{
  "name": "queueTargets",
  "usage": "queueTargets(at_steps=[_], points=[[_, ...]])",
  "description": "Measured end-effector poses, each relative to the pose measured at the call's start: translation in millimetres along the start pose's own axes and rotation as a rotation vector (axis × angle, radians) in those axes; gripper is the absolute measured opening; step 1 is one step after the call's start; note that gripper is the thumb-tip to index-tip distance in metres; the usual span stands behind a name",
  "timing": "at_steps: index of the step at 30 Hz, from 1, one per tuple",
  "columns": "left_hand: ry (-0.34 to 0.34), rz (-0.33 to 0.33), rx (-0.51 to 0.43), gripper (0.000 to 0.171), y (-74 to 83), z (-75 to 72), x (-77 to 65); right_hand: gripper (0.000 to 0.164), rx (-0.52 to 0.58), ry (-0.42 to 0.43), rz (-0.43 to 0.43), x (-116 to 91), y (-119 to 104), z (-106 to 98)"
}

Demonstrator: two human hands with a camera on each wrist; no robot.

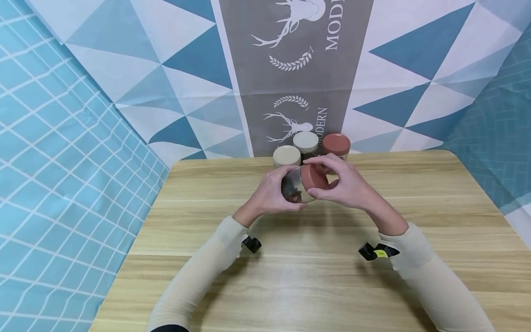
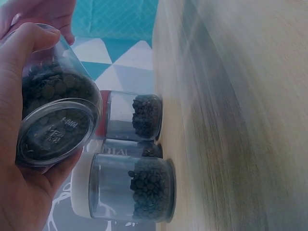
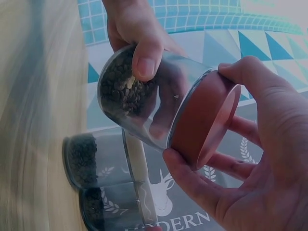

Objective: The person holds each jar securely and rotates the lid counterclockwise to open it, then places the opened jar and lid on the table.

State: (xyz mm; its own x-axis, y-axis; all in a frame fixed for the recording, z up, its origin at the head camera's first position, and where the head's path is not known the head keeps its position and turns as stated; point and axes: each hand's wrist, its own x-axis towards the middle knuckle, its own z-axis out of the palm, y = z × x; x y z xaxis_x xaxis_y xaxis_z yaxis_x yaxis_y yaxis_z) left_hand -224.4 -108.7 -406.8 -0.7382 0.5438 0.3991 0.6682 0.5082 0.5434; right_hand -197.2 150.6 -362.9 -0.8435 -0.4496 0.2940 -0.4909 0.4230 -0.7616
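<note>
Wood-grain table [image 1: 290, 286] across the lower frame, tilted clear jar [image 1: 295, 177] of dark pieces [image 3: 122, 96] at centre, left hand [image 1: 267, 193] gripping its side, right hand [image 1: 348, 184] gripping its red lid [image 1: 314, 180], three lidded jars [image 1: 306, 139] behind

Raised, tilted, red-lidded clear jar [image 1: 304, 184]; dark pieces [image 3: 120, 94] inside
</note>
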Motion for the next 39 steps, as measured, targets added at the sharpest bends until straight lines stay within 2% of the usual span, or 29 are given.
queueTargets(at_steps=[3,9,13,23,34,39], points=[[-0.001,-0.001,0.002,0.097,0.6,-0.1,0.4,0.067,-0.01,-0.007,-0.044,-1,2,-2],[-0.01,0.004,0.001,0.097,2.3,0.4,-0.3,0.069,-0.041,-0.033,-0.184,-4,9,-5],[-0.009,0.007,0.0,0.097,1.4,1.2,0.3,0.07,-0.081,-0.044,-0.237,-3,11,-6],[0.006,0.006,-0.002,0.099,-0.1,0.3,1.9,0.069,-0.097,-0.061,-0.277,-2,12,-7],[-0.008,-0.003,0.008,0.098,1.0,0.3,-0.4,0.068,-0.103,-0.07,-0.299,-4,13,-6],[-0.009,-0.007,0.002,0.099,1.1,-1.0,-1.0,0.074,-0.094,-0.091,-0.291,-5,13,-7]])
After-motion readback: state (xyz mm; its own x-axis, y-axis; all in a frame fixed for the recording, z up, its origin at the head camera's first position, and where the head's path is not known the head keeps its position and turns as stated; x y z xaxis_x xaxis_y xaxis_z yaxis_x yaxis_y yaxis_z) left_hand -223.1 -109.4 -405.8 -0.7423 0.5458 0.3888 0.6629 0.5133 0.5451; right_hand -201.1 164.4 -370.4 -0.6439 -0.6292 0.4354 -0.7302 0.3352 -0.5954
